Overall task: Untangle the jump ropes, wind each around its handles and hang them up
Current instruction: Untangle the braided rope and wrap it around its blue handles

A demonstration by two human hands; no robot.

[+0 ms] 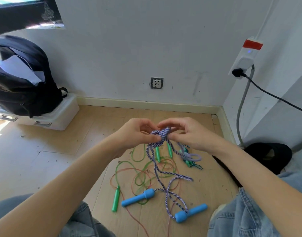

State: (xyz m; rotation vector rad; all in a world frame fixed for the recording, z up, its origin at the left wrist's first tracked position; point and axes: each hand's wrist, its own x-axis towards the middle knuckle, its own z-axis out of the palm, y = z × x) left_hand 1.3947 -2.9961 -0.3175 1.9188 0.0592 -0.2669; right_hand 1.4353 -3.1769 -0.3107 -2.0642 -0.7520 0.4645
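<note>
A knot (161,134) in the blue-and-white braided rope is held up above the floor. My left hand (138,132) pinches its left side and my right hand (186,132) pinches its right side. The braided rope (159,170) hangs down to two blue handles (138,197) (191,212) lying on the floor. Thin green and red ropes (143,175) lie tangled beneath it, with green handles (116,199) (158,153) (170,149). A pale purple rope bundle with green parts (189,157) lies to the right.
A black backpack (23,79) sits on a white plastic box (61,115) at the left. A wall socket (156,82) is on the far wall. A power strip (244,59) with a black cable hangs at the right, above a black object (268,154). My knees in jeans flank the ropes.
</note>
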